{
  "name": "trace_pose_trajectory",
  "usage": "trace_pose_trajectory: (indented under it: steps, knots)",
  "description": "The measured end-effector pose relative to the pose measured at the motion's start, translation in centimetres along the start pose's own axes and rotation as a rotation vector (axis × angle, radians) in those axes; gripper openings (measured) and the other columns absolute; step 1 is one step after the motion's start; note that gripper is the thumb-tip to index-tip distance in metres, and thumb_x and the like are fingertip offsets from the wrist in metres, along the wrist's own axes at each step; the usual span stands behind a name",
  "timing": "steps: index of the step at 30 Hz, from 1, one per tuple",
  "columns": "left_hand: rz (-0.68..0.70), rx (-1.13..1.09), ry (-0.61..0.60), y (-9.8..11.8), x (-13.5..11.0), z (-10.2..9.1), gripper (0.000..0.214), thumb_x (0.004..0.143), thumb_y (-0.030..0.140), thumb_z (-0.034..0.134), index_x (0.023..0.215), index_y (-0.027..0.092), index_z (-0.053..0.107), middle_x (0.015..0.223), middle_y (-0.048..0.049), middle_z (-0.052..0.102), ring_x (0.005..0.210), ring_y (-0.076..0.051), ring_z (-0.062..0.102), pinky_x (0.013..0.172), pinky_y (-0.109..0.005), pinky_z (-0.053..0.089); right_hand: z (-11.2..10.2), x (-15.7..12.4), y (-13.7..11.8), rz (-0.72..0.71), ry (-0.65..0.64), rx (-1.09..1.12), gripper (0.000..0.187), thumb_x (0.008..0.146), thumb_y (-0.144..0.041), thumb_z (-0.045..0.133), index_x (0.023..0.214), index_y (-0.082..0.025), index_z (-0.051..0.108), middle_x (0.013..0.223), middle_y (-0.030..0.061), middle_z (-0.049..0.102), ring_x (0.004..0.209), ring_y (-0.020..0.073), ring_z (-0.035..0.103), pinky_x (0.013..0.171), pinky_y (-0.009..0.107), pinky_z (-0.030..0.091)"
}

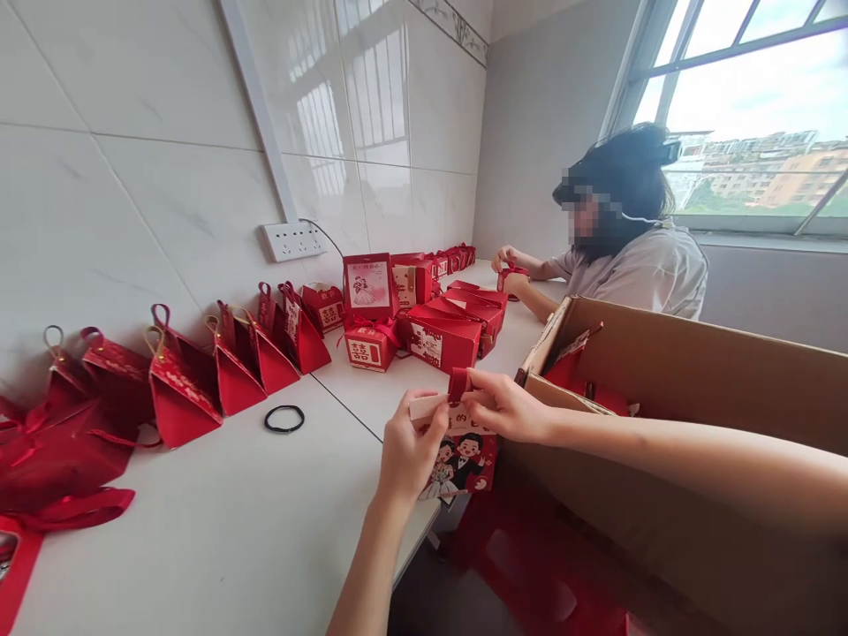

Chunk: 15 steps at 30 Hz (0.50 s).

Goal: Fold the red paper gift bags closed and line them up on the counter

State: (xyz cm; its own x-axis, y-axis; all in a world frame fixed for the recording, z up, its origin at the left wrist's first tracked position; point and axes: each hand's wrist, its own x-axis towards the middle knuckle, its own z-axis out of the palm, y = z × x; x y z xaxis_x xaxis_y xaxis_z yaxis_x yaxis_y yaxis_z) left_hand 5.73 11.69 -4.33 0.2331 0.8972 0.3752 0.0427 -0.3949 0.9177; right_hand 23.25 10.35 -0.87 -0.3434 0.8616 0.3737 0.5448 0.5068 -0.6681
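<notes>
My left hand (407,450) and my right hand (507,405) together hold a small red gift box (464,455) printed with a cartoon couple, just off the front edge of the white counter (252,521). Fingers of both hands pinch the box's pale top flap, and the right fingers touch a short red ribbon loop (457,382) at its top. Both hands are closed on the box.
Red triangular gift boxes (231,367) line the wall at left, with square red boxes (441,336) farther back. A black hair tie (284,418) lies on the counter. A large open cardboard carton (689,389) stands at right. Another person (629,256) works on a red box beyond it.
</notes>
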Motion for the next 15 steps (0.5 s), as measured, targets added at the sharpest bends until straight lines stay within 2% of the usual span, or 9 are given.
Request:
trace_pose_trajectory:
  steps: [4, 7, 12, 15]
  knots:
    - [-0.108, 0.290, 0.034, -1.6, -3.0, -0.2, 0.034, 0.084, 0.039, 0.054, 0.112, 0.019, 0.056, 0.102, -0.0102, 0.071, 0.096, -0.026, 0.067, 0.082, -0.039, 0.054, 0.0, -0.1, 0.1, -0.007, -0.026, 0.024, 0.012, 0.075, -0.019, 0.045, 0.086, -0.018, 0.050, 0.071, -0.0009, 0.054, 0.062, 0.0105, 0.045, 0.054, 0.020, 0.039]
    - [-0.072, 0.386, 0.052, -3.2, -5.4, -0.5, 0.052, 0.080, 0.030, 0.056, 0.129, 0.017, 0.045, 0.123, -0.0139, 0.061, 0.114, -0.028, 0.059, 0.095, -0.046, 0.049, 0.1, 0.1, 0.1, -0.052, -0.056, 0.035, 0.009, 0.078, -0.022, 0.047, 0.085, -0.018, 0.051, 0.071, -0.0004, 0.056, 0.063, 0.0115, 0.049, 0.056, 0.021, 0.042]
    - [0.017, 0.442, -0.028, -4.6, -8.8, -2.4, 0.061, 0.072, 0.017, 0.054, 0.132, 0.020, 0.042, 0.123, -0.0114, 0.059, 0.116, -0.027, 0.057, 0.097, -0.044, 0.049, 0.7, 0.3, -0.1, -0.216, -0.124, -0.035, 0.005, 0.077, -0.020, 0.047, 0.076, -0.019, 0.052, 0.071, 0.0009, 0.058, 0.061, 0.0115, 0.053, 0.056, 0.021, 0.045]
    - [0.026, 0.469, -0.052, -4.6, -10.4, -3.6, 0.060, 0.065, 0.012, 0.058, 0.124, 0.020, 0.051, 0.117, -0.0098, 0.061, 0.112, -0.026, 0.059, 0.095, -0.039, 0.051, 0.9, -0.2, -0.9, -0.327, -0.143, -0.171, 0.009, 0.079, -0.023, 0.047, 0.085, -0.018, 0.052, 0.076, 0.0050, 0.062, 0.064, 0.0141, 0.058, 0.059, 0.024, 0.049]
